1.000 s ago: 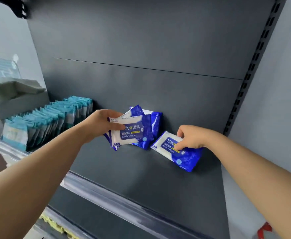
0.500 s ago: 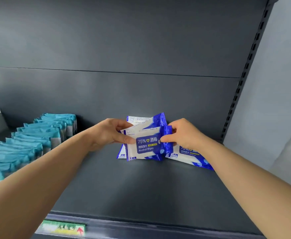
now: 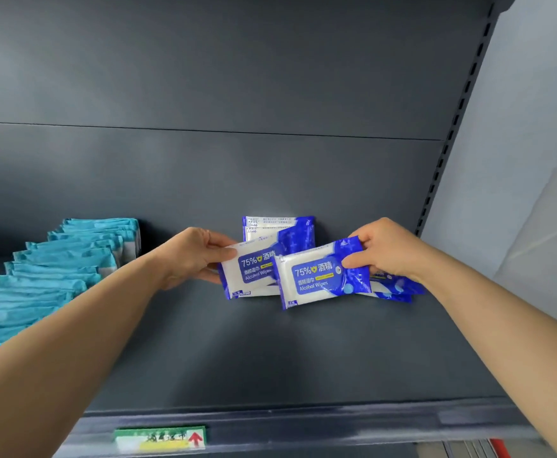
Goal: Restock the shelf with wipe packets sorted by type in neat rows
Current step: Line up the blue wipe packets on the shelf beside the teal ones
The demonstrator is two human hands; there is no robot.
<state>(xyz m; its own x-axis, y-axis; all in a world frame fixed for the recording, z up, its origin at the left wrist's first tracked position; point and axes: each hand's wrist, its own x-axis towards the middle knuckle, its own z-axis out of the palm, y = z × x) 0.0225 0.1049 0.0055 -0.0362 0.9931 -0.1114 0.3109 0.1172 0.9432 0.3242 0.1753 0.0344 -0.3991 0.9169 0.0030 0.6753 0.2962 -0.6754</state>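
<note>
Fingers of left hand are pinching left packet | right hand fingers are gripping front packet, overlapping it | both are staying right of teal row on shelf | back packet is standing upright, further right of that row

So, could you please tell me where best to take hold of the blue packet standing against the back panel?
Take the standing packet by its top edge, probably pinching from above: it stands upright and its lower part is hidden behind a second packet in the left hand, so only the top is free.
</note>
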